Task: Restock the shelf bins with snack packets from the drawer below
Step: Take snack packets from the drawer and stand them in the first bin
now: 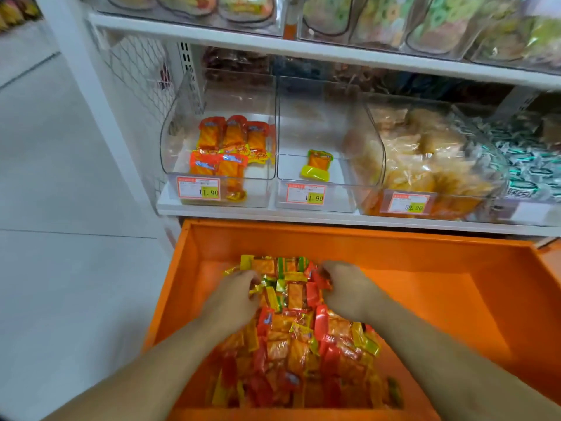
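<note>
Both hands were down in the pulled-out orange metal drawer (425,268), right on the heap of red, orange and yellow-green foil snack packets (303,338) that filled its middle and near end. The left hand (233,299) had its fingers curled into the far edge of the pile, pinching yellow packets; the right hand (346,290) was curled too, fingertips closed on red ones. This looked like the gathering step, a double scoop being formed rather than anything lifted clear yet.

Up above, on the white shelf (303,215), the leftmost clear plastic bin (170,141) held a thin layer of red-and-orange packets (230,147), while the second clear bin (349,165) had just one yellow-green packet (317,165) lying near its front. Further right, a clear bin of pale crisp snacks (425,159) looked well stocked.

The next move, by my reading, called for a firm squeeze so the slippery foil would not spill, a lift over the drawer's back wall, then a drop into the near-empty second bin, with colours sorted to match what each bin carries
</note>
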`<act>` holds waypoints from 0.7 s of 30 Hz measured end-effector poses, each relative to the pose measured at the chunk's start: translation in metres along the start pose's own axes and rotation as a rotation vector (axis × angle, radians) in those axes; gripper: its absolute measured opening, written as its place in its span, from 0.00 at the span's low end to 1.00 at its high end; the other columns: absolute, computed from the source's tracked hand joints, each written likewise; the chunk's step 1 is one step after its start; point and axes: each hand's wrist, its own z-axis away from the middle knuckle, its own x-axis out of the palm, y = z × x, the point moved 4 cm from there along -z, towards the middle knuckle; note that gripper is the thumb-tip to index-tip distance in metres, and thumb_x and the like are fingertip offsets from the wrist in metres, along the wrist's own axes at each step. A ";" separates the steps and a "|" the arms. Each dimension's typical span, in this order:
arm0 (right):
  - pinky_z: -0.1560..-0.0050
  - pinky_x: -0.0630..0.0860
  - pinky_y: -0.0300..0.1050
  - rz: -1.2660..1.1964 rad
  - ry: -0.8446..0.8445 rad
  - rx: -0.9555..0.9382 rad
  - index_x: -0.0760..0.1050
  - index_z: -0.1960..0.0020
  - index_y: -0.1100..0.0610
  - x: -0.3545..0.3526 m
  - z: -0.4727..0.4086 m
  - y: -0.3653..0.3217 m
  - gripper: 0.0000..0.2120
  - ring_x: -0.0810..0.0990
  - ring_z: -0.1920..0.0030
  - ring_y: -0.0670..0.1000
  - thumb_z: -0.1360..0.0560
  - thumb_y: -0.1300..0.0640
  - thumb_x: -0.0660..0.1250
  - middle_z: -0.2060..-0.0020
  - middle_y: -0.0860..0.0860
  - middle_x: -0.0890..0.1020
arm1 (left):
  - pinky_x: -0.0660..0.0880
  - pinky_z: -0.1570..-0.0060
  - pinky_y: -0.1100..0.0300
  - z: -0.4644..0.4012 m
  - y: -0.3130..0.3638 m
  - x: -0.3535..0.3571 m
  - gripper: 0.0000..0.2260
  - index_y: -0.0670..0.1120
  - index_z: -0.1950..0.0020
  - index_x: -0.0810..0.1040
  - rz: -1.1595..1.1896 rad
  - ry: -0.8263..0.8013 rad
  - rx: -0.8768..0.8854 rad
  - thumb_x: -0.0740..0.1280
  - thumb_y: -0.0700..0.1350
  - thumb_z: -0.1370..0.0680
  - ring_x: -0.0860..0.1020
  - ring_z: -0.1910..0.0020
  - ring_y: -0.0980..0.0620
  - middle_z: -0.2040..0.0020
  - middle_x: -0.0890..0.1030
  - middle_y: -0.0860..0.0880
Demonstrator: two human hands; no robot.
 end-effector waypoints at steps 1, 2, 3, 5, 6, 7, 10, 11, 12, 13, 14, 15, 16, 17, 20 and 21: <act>0.51 0.76 0.48 -0.016 -0.033 0.067 0.73 0.44 0.51 0.016 -0.004 0.016 0.12 0.79 0.45 0.59 0.27 0.58 0.66 0.47 0.55 0.79 | 0.78 0.42 0.53 -0.002 -0.009 0.012 0.12 0.53 0.38 0.78 -0.010 -0.028 -0.045 0.71 0.48 0.22 0.81 0.41 0.49 0.41 0.81 0.50; 0.46 0.76 0.48 -0.021 -0.049 0.134 0.73 0.37 0.52 0.031 -0.008 0.032 0.19 0.78 0.40 0.60 0.28 0.57 0.66 0.41 0.56 0.79 | 0.77 0.40 0.54 -0.004 -0.016 0.023 0.13 0.53 0.37 0.78 -0.027 -0.050 -0.080 0.71 0.49 0.22 0.80 0.40 0.49 0.39 0.81 0.49; 0.40 0.77 0.51 -0.031 -0.046 0.187 0.70 0.29 0.51 0.044 -0.012 0.047 0.28 0.76 0.34 0.61 0.28 0.54 0.67 0.35 0.56 0.76 | 0.76 0.38 0.54 -0.007 -0.022 0.031 0.14 0.52 0.36 0.78 -0.045 -0.065 -0.095 0.71 0.50 0.21 0.80 0.38 0.49 0.37 0.81 0.49; 0.30 0.74 0.57 -0.078 -0.023 0.252 0.62 0.21 0.46 0.063 -0.021 0.068 0.37 0.71 0.26 0.60 0.29 0.48 0.67 0.26 0.53 0.71 | 0.73 0.35 0.55 -0.016 -0.029 0.048 0.14 0.50 0.34 0.77 -0.074 -0.092 -0.083 0.68 0.50 0.19 0.78 0.35 0.47 0.34 0.79 0.48; 0.28 0.72 0.57 -0.099 -0.010 0.264 0.60 0.20 0.44 0.071 -0.026 0.075 0.38 0.69 0.25 0.59 0.28 0.47 0.68 0.25 0.52 0.69 | 0.72 0.34 0.55 -0.021 -0.033 0.056 0.15 0.50 0.32 0.77 -0.081 -0.111 -0.081 0.66 0.52 0.17 0.76 0.33 0.47 0.32 0.78 0.47; 0.27 0.71 0.56 -0.112 0.002 0.273 0.59 0.19 0.45 0.076 -0.032 0.081 0.39 0.69 0.24 0.58 0.27 0.47 0.69 0.24 0.51 0.69 | 0.71 0.31 0.54 -0.027 -0.037 0.063 0.17 0.50 0.30 0.75 -0.089 -0.137 -0.090 0.64 0.53 0.17 0.75 0.31 0.47 0.30 0.76 0.47; 0.23 0.66 0.54 -0.100 0.040 0.296 0.59 0.19 0.52 0.086 -0.057 0.095 0.40 0.65 0.22 0.59 0.26 0.49 0.71 0.21 0.53 0.65 | 0.67 0.27 0.53 -0.041 -0.049 0.083 0.21 0.51 0.24 0.70 -0.117 -0.207 -0.131 0.64 0.51 0.17 0.69 0.25 0.46 0.24 0.71 0.47; 0.21 0.63 0.54 -0.081 0.048 0.300 0.59 0.19 0.54 0.089 -0.067 0.101 0.40 0.63 0.21 0.60 0.26 0.49 0.71 0.20 0.55 0.64 | 0.66 0.26 0.53 -0.044 -0.054 0.089 0.21 0.51 0.23 0.69 -0.115 -0.217 -0.143 0.65 0.49 0.17 0.69 0.25 0.45 0.23 0.70 0.47; 0.20 0.61 0.53 -0.057 0.052 0.307 0.58 0.19 0.56 0.092 -0.078 0.108 0.41 0.61 0.21 0.60 0.26 0.47 0.72 0.20 0.56 0.62 | 0.66 0.25 0.53 -0.047 -0.059 0.094 0.22 0.51 0.23 0.69 -0.106 -0.214 -0.146 0.66 0.48 0.17 0.68 0.24 0.45 0.23 0.69 0.47; 0.20 0.59 0.54 -0.046 0.054 0.318 0.58 0.18 0.56 0.094 -0.088 0.114 0.42 0.59 0.20 0.61 0.26 0.45 0.72 0.19 0.56 0.61 | 0.65 0.24 0.53 -0.049 -0.065 0.097 0.23 0.52 0.23 0.69 -0.106 -0.211 -0.151 0.67 0.46 0.18 0.67 0.23 0.45 0.23 0.69 0.47; 0.19 0.58 0.54 -0.048 0.053 0.338 0.57 0.18 0.55 0.096 -0.096 0.120 0.43 0.58 0.19 0.61 0.26 0.44 0.71 0.19 0.55 0.61 | 0.64 0.23 0.53 -0.050 -0.070 0.100 0.24 0.52 0.23 0.69 -0.113 -0.206 -0.157 0.68 0.46 0.19 0.66 0.23 0.45 0.23 0.68 0.47; 0.19 0.57 0.54 -0.057 0.053 0.354 0.58 0.18 0.55 0.098 -0.104 0.127 0.42 0.58 0.19 0.60 0.26 0.45 0.71 0.19 0.55 0.61 | 0.64 0.23 0.52 -0.051 -0.074 0.102 0.25 0.52 0.23 0.69 -0.120 -0.206 -0.174 0.69 0.46 0.19 0.65 0.22 0.44 0.23 0.68 0.47; 0.19 0.57 0.54 -0.062 0.048 0.367 0.58 0.19 0.54 0.100 -0.110 0.131 0.40 0.58 0.20 0.60 0.26 0.47 0.70 0.19 0.54 0.62 | 0.64 0.23 0.51 -0.052 -0.078 0.104 0.26 0.51 0.22 0.68 -0.125 -0.214 -0.188 0.69 0.47 0.20 0.64 0.22 0.43 0.22 0.67 0.47; 0.20 0.57 0.54 -0.066 0.042 0.377 0.60 0.19 0.54 0.103 -0.115 0.135 0.37 0.59 0.20 0.60 0.25 0.49 0.68 0.20 0.55 0.63 | 0.64 0.23 0.50 -0.054 -0.080 0.105 0.28 0.52 0.22 0.66 -0.138 -0.229 -0.203 0.70 0.48 0.20 0.63 0.22 0.42 0.22 0.66 0.46; 0.24 0.65 0.54 -0.081 0.060 0.382 0.67 0.23 0.57 0.112 -0.122 0.141 0.30 0.67 0.25 0.63 0.24 0.53 0.67 0.26 0.58 0.72 | 0.64 0.25 0.47 -0.057 -0.081 0.107 0.29 0.55 0.24 0.67 -0.198 -0.256 -0.207 0.73 0.51 0.23 0.64 0.25 0.41 0.25 0.70 0.47; 0.27 0.69 0.55 -0.074 0.088 0.374 0.70 0.26 0.57 0.113 -0.122 0.141 0.28 0.71 0.29 0.64 0.25 0.54 0.68 0.30 0.59 0.75 | 0.65 0.27 0.48 -0.057 -0.081 0.107 0.28 0.56 0.27 0.69 -0.216 -0.256 -0.195 0.74 0.53 0.25 0.66 0.27 0.42 0.28 0.73 0.49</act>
